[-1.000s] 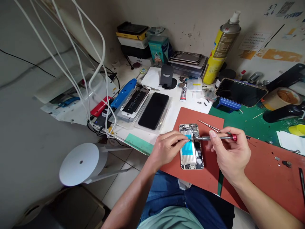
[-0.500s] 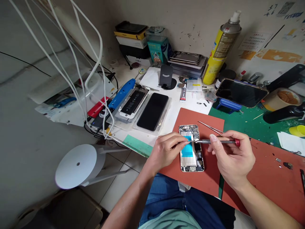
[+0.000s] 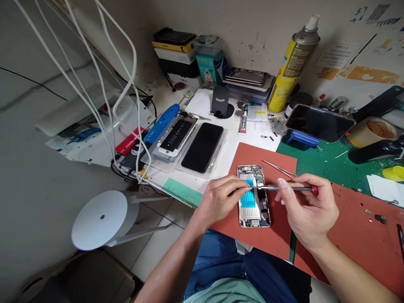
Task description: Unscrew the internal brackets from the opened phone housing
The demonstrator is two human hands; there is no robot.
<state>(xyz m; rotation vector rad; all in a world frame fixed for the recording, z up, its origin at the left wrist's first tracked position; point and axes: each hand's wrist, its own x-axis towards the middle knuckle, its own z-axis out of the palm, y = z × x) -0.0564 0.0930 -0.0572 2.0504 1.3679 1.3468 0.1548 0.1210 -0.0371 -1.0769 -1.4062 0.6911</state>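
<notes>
Showing bare circuitry, the opened smartphone [image 3: 253, 214] carries blue adhesive strips.

The person is wearing a pale green T-shirt [image 3: 224, 292], only its front showing at the bottom of view, with blue denim jeans [image 3: 221, 263] below it. The denim is showing lighter fading on one thigh and a darker tone on the other. Both forearms [image 3: 350, 273] are showing bare down to the hands [image 3: 307, 214], and the fingers [image 3: 282, 183] are showing short-trimmed nails.
</notes>
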